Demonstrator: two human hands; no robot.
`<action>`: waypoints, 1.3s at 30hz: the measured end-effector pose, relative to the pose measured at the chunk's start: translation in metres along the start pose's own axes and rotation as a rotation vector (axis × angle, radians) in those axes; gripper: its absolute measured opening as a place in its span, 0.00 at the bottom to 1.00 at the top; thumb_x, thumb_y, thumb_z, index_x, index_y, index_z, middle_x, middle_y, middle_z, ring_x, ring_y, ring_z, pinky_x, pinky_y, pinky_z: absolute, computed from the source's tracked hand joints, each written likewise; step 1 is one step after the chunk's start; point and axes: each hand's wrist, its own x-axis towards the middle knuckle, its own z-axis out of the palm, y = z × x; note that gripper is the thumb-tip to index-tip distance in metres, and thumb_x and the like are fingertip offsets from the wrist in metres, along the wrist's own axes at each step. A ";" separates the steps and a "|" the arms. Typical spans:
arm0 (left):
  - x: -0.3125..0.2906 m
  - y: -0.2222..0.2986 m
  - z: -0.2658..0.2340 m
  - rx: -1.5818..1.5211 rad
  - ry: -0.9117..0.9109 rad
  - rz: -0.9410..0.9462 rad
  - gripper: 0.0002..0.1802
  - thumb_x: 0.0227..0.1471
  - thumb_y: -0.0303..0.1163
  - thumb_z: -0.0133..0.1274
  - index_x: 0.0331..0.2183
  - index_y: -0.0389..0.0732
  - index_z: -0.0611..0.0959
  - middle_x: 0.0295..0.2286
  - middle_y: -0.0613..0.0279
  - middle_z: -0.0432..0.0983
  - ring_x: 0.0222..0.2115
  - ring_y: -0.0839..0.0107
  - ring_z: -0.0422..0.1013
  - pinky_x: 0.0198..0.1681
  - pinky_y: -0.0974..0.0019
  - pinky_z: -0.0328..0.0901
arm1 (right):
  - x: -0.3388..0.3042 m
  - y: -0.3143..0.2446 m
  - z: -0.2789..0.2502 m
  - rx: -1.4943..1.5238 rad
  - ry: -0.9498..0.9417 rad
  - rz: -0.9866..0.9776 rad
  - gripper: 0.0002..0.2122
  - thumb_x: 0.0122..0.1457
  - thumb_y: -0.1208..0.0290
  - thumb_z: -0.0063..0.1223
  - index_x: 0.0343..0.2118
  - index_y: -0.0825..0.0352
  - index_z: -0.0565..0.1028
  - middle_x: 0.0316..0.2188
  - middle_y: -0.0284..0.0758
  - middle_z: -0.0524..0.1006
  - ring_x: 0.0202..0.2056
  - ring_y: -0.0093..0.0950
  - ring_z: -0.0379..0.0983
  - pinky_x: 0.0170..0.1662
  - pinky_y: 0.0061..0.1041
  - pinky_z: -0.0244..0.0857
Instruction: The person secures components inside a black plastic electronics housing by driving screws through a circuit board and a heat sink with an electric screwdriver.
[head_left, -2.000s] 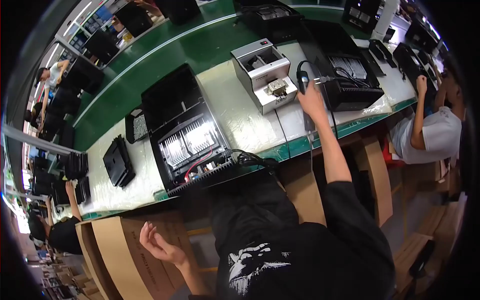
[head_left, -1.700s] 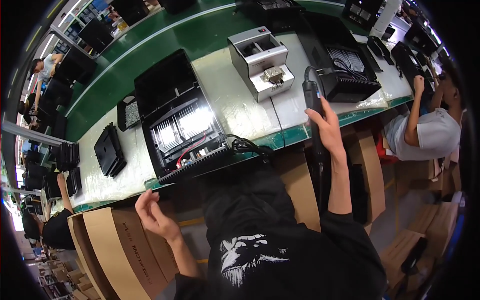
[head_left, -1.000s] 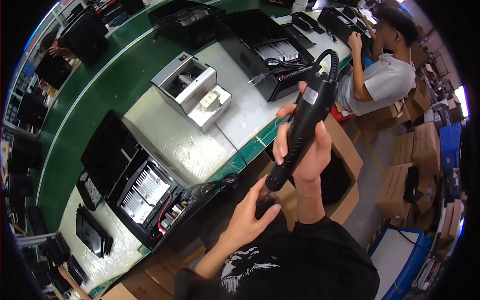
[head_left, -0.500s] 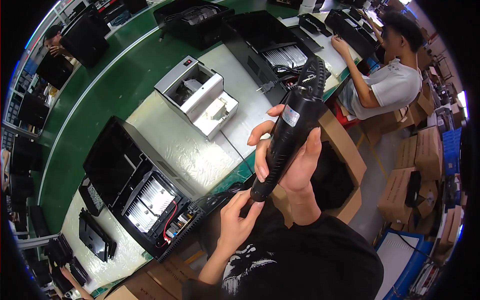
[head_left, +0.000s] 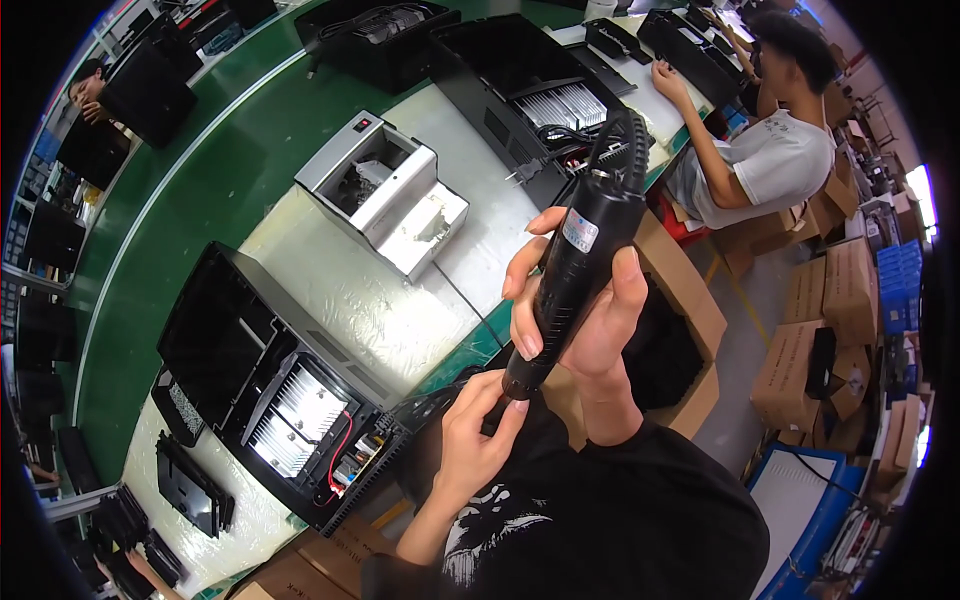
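Raised in front of my chest is a black electric screwdriver point(head_left: 582, 262), with a small silver label, a metal hanging ring and a coiled cord at its upper end. My right hand point(head_left: 603, 338) is closed round its body, thumb on one side and fingers on the other. At the tool's lower end, my left hand point(head_left: 474, 428) pinches the narrow nose collar between thumb and fingertips. No bit can be made out there. Behind the tool, a grey box-shaped machine point(head_left: 400, 200) with a red switch stands on the bench, a thin cord running from it.
An opened black housing point(head_left: 250, 340) with silver heatsink fins and red wires lies at the left of the bench point(head_left: 370, 310). Another point(head_left: 500, 90) lies at the far right. A cardboard box point(head_left: 708, 330) with black contents stands beside me. A co-worker point(head_left: 770, 150) sits at the right.
The view has shifted slightly, so the bench and machine appear a little further left. Both hands keep their hold on the electric screwdriver in nearly the same place.
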 end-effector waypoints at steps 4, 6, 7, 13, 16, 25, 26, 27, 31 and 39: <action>-0.003 -0.004 -0.006 0.017 0.048 0.008 0.13 0.47 0.21 0.55 0.38 0.31 0.78 0.35 0.55 0.74 0.34 0.65 0.72 0.39 0.69 0.65 | -0.003 0.003 0.016 -0.115 0.025 -0.049 0.33 0.57 0.41 0.36 0.50 0.72 0.53 0.34 0.54 0.69 0.15 0.29 0.70 0.14 0.23 0.65; -0.002 0.001 -0.009 0.040 0.060 0.020 0.13 0.46 0.21 0.55 0.38 0.31 0.78 0.35 0.55 0.74 0.34 0.64 0.72 0.38 0.69 0.66 | -0.008 0.005 0.016 -0.242 0.057 -0.080 0.34 0.58 0.45 0.42 0.55 0.71 0.50 0.38 0.52 0.68 0.19 0.30 0.72 0.18 0.24 0.67; 0.001 0.004 -0.010 0.061 0.053 0.043 0.14 0.46 0.21 0.55 0.38 0.31 0.78 0.35 0.55 0.74 0.34 0.63 0.72 0.38 0.69 0.66 | -0.009 0.004 0.016 -0.228 0.108 -0.072 0.36 0.58 0.43 0.40 0.57 0.70 0.49 0.38 0.50 0.69 0.20 0.31 0.73 0.19 0.23 0.68; 0.001 0.019 -0.007 0.291 0.071 0.204 0.19 0.42 0.25 0.57 0.41 0.35 0.78 0.38 0.55 0.72 0.37 0.57 0.72 0.42 0.62 0.67 | -0.020 -0.012 0.006 0.148 0.109 -0.065 0.40 0.54 0.37 0.40 0.57 0.72 0.54 0.23 0.39 0.69 0.15 0.31 0.66 0.19 0.30 0.63; -0.018 0.043 -0.028 0.404 0.126 0.292 0.19 0.40 0.25 0.57 0.40 0.35 0.79 0.40 0.55 0.73 0.37 0.58 0.72 0.40 0.59 0.68 | -0.012 -0.037 -0.007 0.162 -0.075 -0.091 0.34 0.53 0.39 0.46 0.46 0.70 0.61 0.24 0.38 0.69 0.17 0.30 0.67 0.18 0.29 0.63; -0.115 0.004 -0.210 0.398 0.997 -0.134 0.32 0.44 0.22 0.47 0.55 0.34 0.64 0.55 0.52 0.60 0.57 0.63 0.56 0.57 0.58 0.52 | -0.002 -0.074 -0.023 -0.097 -0.018 -0.278 0.35 0.55 0.46 0.44 0.51 0.77 0.57 0.25 0.37 0.63 0.16 0.23 0.58 0.21 0.21 0.57; -0.118 -0.011 -0.219 0.307 0.967 -0.152 0.37 0.41 0.22 0.46 0.56 0.34 0.61 0.56 0.51 0.58 0.58 0.63 0.54 0.58 0.60 0.52 | -0.002 -0.075 -0.024 -0.111 -0.015 -0.264 0.33 0.56 0.49 0.41 0.52 0.78 0.56 0.27 0.38 0.62 0.19 0.24 0.58 0.24 0.22 0.57; -0.121 -0.023 -0.224 0.218 0.937 -0.168 0.41 0.37 0.23 0.46 0.58 0.33 0.58 0.57 0.50 0.55 0.59 0.63 0.53 0.58 0.61 0.51 | -0.001 -0.075 -0.026 -0.098 -0.025 -0.260 0.33 0.56 0.49 0.41 0.52 0.78 0.56 0.27 0.38 0.62 0.19 0.24 0.58 0.24 0.22 0.57; -0.100 -0.042 -0.200 -0.252 0.840 -0.174 0.51 0.25 0.24 0.39 0.60 0.32 0.54 0.56 0.52 0.57 0.55 0.65 0.57 0.55 0.74 0.52 | -0.002 -0.077 -0.032 -0.117 0.156 -0.274 0.30 0.55 0.61 0.44 0.53 0.81 0.54 0.33 0.39 0.59 0.27 0.25 0.57 0.32 0.22 0.55; -0.086 -0.047 -0.145 -0.331 0.868 -0.198 0.51 0.23 0.19 0.37 0.59 0.30 0.54 0.56 0.49 0.56 0.57 0.65 0.55 0.55 0.77 0.51 | 0.000 -0.084 -0.041 -0.068 -0.079 -0.404 0.37 0.57 0.53 0.49 0.60 0.72 0.46 0.32 0.36 0.62 0.15 0.17 0.63 0.17 0.15 0.61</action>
